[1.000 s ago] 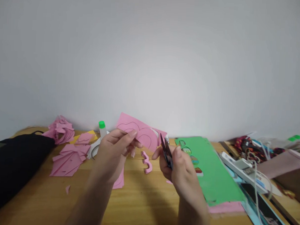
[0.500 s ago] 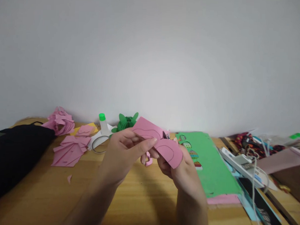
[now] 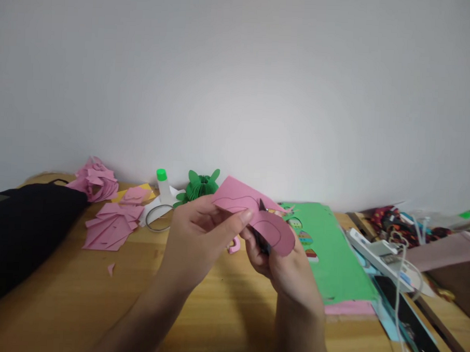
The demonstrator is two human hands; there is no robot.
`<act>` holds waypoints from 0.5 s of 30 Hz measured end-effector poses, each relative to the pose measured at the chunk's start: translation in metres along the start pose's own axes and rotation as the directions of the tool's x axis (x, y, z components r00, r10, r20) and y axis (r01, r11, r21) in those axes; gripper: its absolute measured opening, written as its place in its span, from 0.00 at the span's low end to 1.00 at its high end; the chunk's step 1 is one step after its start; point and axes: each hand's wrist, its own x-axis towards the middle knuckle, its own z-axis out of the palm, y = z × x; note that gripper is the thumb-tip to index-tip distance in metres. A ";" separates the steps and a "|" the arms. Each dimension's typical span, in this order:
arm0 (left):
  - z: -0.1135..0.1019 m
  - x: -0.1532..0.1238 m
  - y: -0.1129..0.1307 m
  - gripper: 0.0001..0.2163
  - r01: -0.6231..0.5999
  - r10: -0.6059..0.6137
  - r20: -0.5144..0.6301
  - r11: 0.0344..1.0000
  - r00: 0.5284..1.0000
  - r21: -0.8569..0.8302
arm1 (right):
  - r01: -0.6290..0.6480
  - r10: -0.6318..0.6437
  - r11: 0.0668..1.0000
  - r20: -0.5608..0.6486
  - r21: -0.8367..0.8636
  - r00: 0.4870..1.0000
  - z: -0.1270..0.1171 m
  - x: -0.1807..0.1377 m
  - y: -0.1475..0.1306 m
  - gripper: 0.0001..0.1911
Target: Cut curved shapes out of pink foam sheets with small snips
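A pink paper sheet [image 3: 238, 189] with curved outlines drawn on it is held up over the table. My left hand [image 3: 201, 237] pinches its left part, thumb on top and fingers beneath. A curved flap of the same paper hangs over my right hand [image 3: 289, 272]. My right hand is closed on scissors [image 3: 262, 204]; the dark blade tip pokes up at a cut in the sheet, and the paper hides most of the rest. Behind the hands shows a small pink curved piece [image 3: 234, 244], partly covered.
At left lie a black cloth bag [image 3: 30, 234], folded pink papers [image 3: 112, 227], a crumpled pink pile [image 3: 96, 180] and a metal ring [image 3: 158, 218]. A glue stick [image 3: 163, 186] and green paper figure [image 3: 202, 187] stand behind. At right are a green board [image 3: 332, 263], power strip [image 3: 379, 257] and phone [image 3: 408, 313].
The paper has shifted slightly up and to the right between my hands. Its right flap now tilts further over my right hand, and the blade tip shows higher through the cut.
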 end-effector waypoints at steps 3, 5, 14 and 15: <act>0.001 -0.002 0.000 0.06 0.016 -0.016 0.009 1.000 1.000 0.015 | 0.007 -0.007 1.000 0.018 0.011 1.000 0.001 -0.001 0.002 0.25; 0.001 -0.003 0.001 0.06 0.050 -0.050 0.011 0.999 0.999 0.006 | 0.013 -0.013 0.999 0.015 0.034 1.000 0.000 -0.002 0.004 0.24; 0.008 -0.005 0.008 0.07 0.031 -0.030 -0.030 0.999 0.999 0.026 | 0.034 -0.039 0.996 0.057 0.084 0.998 0.003 -0.002 0.001 0.21; 0.008 -0.005 0.008 0.08 0.038 -0.037 -0.040 0.999 0.999 0.032 | 0.043 -0.048 0.996 0.057 0.081 0.997 0.003 -0.002 0.001 0.21</act>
